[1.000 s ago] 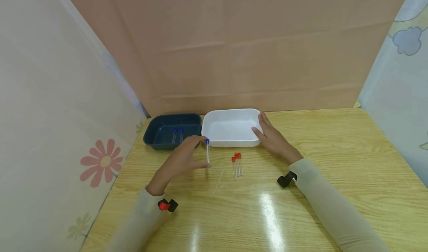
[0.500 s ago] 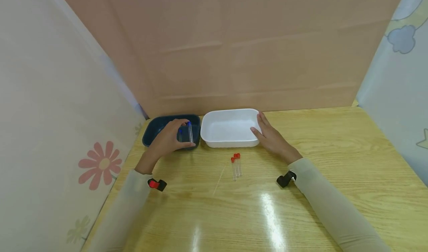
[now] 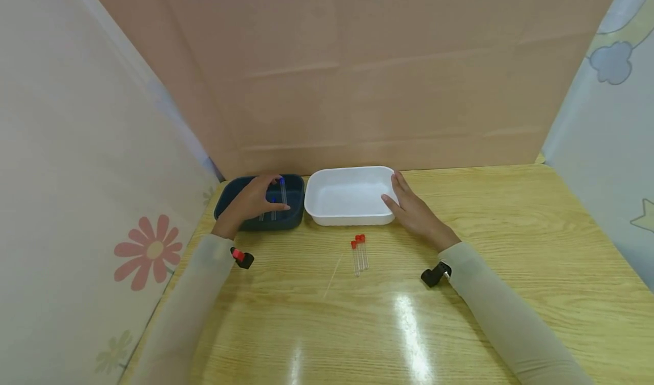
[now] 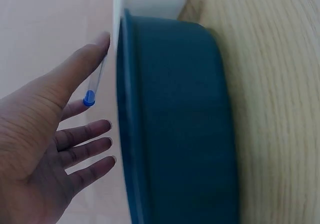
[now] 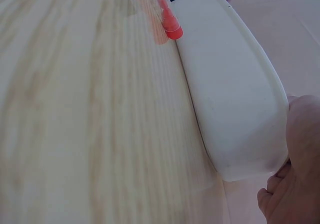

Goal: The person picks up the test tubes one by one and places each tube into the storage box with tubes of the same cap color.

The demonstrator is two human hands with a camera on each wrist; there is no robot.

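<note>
In the head view my left hand [image 3: 255, 199] is over the dark blue tray [image 3: 276, 226]. Thumb and index finger pinch a clear test tube with a blue cap [image 3: 284, 189] by its two ends. The left wrist view shows the blue cap [image 4: 89, 98] at the index finger, the other fingers spread apart. Two more blue-capped tubes [image 3: 273, 209] lie inside that tray, partly hidden by the hand. My right hand [image 3: 416, 212] holds the right end of the white tray [image 3: 352, 221], thumb over the rim, fingers along the outside.
Three red-capped test tubes [image 3: 360, 257] lie side by side on the wooden table [image 3: 327, 328] in front of the white tray. The two trays stand next to each other against a brown paper backdrop [image 3: 337, 90]. Patterned cloths hang at left and right.
My left hand has carried the blue-capped tube left from in front of the white tray to over the dark blue tray. My right hand has stayed at the white tray.
</note>
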